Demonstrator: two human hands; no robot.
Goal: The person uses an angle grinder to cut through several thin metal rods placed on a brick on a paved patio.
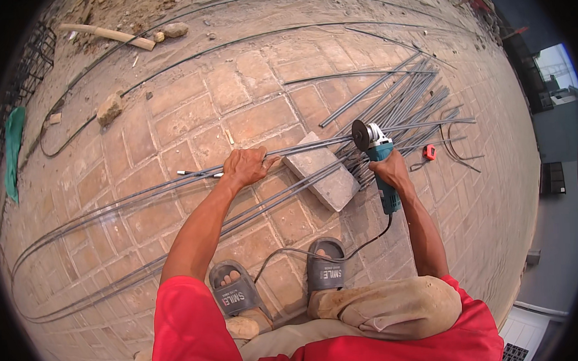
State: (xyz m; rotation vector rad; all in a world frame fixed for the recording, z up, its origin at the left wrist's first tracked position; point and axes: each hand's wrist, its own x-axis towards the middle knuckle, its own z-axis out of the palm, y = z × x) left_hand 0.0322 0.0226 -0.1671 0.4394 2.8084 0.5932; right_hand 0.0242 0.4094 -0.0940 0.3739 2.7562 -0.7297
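Observation:
My left hand (244, 167) is closed around thin steel rods (307, 147), which lie across a grey concrete block (331, 184). Gripped in my right hand (392, 169) is a teal angle grinder (386, 197) with a dark cutting disc (360, 135). The disc stands upright right at the rods, just past the block's right end; whether it touches them I cannot tell. Further left the rods run out and bend back in a long loop. Beside my left wrist lies a thin white-ended stick, perhaps a marker (187, 173).
Cut rods lie in a loose pile (401, 101) beyond the grinder. A red tape measure (429, 152) rests to the right. The grinder's cord (363, 247) crosses over my sandal (326, 269). Long bars, a stone (110, 109) and a wooden stick (108, 35) lie at the far left.

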